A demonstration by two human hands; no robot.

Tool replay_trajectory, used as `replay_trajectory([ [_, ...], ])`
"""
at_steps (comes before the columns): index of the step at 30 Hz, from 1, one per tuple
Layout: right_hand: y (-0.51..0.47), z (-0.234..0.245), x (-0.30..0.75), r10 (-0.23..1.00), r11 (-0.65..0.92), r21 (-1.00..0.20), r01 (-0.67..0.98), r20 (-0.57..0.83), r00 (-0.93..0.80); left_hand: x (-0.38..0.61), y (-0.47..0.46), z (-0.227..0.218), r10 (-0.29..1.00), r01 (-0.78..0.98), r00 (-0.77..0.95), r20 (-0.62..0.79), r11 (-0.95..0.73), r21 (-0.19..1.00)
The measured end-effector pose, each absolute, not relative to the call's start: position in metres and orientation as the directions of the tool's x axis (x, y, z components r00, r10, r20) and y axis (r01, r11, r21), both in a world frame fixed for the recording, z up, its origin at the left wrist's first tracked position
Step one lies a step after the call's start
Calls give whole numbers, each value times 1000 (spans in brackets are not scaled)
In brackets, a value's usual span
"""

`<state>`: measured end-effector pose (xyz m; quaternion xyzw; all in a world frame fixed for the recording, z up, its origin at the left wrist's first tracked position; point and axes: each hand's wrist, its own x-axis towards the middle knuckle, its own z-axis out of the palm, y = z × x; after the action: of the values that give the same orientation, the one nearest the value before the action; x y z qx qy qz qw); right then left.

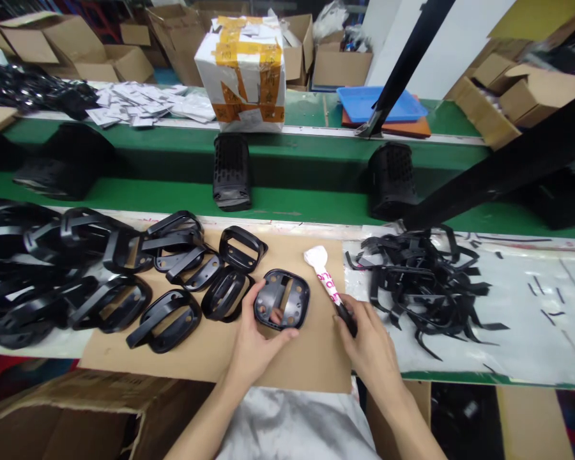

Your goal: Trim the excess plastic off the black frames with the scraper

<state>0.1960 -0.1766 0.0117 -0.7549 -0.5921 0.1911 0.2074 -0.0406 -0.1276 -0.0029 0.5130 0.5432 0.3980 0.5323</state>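
Note:
My left hand (255, 338) grips a black plastic frame part (282, 299), holding it tilted just above the brown cardboard sheet (311, 364). My right hand (371, 345) is closed round the dark handle of a small tool (326, 281) whose white-wrapped end with pink marks points up and away. The tool tip lies just right of the held part. To the left lie several more black frame parts (172, 281), spread over the cardboard and heaped at the far left.
A tangle of black plastic trimmings (421, 281) lies on the white surface to the right. A green conveyor belt (287, 198) carries black housings (231, 171). Beyond stand a taped white box (242, 70), a blue tray (381, 105) and cardboard boxes. A black diagonal strut (503, 169) crosses the right.

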Motion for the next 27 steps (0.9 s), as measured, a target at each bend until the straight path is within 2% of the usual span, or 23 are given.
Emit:
replay_trajectory([
  [6, -191, 27, 208, 971, -133, -795, 592, 16, 239, -28, -118, 0, 977, 189, 84, -197, 179, 966],
  [9, -210, 35, 208, 968, -115, -838, 533, 26, 250, -15, -105, 10, 975, 207, 92, -201, 179, 962],
  [13, -216, 38, 212, 995, -17, -775, 632, 50, 88, 4, -89, 26, 978, 318, 79, -191, 157, 935],
  [16, -208, 38, 221, 994, 95, -660, 746, 102, -35, 10, -82, 35, 970, 356, 110, -219, 167, 919],
  [20, -198, 39, 236, 977, 176, -507, 844, 198, -85, 5, -73, 37, 957, 323, 162, -242, 180, 929],
  [23, -188, 43, 239, 972, 210, -487, 848, 194, -129, 2, -65, 34, 965, 238, 174, -199, 155, 959],
  [27, -170, 53, 240, 976, 217, -499, 839, 106, -190, 5, -59, 31, 974, 185, 169, -153, 122, 975],
])
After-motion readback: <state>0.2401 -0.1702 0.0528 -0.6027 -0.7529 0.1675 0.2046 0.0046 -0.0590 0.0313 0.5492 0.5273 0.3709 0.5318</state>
